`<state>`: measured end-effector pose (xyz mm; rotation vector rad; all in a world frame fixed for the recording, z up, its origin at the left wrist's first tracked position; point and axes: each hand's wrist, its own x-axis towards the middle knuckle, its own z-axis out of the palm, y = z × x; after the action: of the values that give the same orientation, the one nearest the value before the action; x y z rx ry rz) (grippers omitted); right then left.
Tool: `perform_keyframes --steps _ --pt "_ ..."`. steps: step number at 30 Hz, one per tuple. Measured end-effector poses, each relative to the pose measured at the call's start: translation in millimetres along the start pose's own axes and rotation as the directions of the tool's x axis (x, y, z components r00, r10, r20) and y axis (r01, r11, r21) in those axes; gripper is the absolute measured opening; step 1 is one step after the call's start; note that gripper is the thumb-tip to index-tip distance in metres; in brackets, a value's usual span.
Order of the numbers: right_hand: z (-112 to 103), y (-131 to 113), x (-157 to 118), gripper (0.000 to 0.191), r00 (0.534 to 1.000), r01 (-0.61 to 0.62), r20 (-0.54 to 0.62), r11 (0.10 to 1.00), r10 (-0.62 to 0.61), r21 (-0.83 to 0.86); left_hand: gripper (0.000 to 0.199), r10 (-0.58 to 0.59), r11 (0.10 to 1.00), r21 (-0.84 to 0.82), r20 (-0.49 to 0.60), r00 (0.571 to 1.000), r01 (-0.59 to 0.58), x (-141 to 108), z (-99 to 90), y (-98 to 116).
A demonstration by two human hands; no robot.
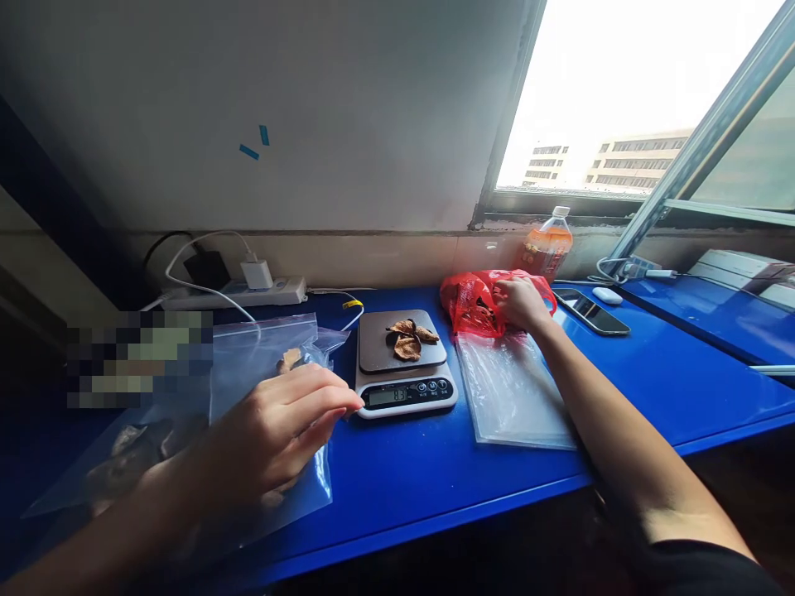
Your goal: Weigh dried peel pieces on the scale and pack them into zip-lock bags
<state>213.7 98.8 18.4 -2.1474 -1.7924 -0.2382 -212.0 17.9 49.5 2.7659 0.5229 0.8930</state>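
Note:
A digital kitchen scale (407, 396) sits mid-table, its display reading about 83. On its plate lie several brown, curled dried pieces (407, 341), perhaps dried mushroom. My left hand (295, 422) hovers at the scale's left front corner, fingers loosely extended; no held thing can be made out. Beneath it spreads a clear plastic bag (320, 472) with brown dried pieces inside. My right hand (522, 300) reaches into the mouth of a red plastic bag (469, 302), with fingers curled and tips hidden. Whatever they pinch is not visible.
Below the red bag lies a stack of clear plastic bags (515, 406). A drink bottle (550, 244) stands behind, with a phone (593, 311) and white earbud case (607, 295) to the right. A power strip (289, 290) with chargers and cables runs along the wall.

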Motion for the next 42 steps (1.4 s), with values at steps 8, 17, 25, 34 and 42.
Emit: perform_keyframes --steps 8,17,25,34,42 --pt "12 1 0 0.019 0.984 -0.127 0.132 0.991 0.120 0.052 0.024 0.098 0.995 0.000 0.007 0.995 -0.098 2 5.6 -9" --pt "14 8 1 0.014 0.993 -0.114 0.024 0.988 0.112 0.108 0.025 0.134 0.991 0.003 0.005 0.991 -0.134 2 4.3 -8" --pt "19 6 6 0.013 0.995 -0.050 -0.079 0.982 0.065 0.180 0.023 0.131 0.991 0.016 0.018 0.991 -0.131 2 3.6 -8" --pt "30 -4 14 0.012 0.998 -0.033 -0.037 0.975 0.042 0.222 0.026 0.121 0.993 0.003 0.037 0.992 -0.122 1 6.4 -12" --pt "24 -3 12 0.009 0.997 -0.067 -0.026 0.963 0.076 0.260 0.026 0.117 0.993 0.005 0.048 0.992 -0.117 1 4.2 -12"
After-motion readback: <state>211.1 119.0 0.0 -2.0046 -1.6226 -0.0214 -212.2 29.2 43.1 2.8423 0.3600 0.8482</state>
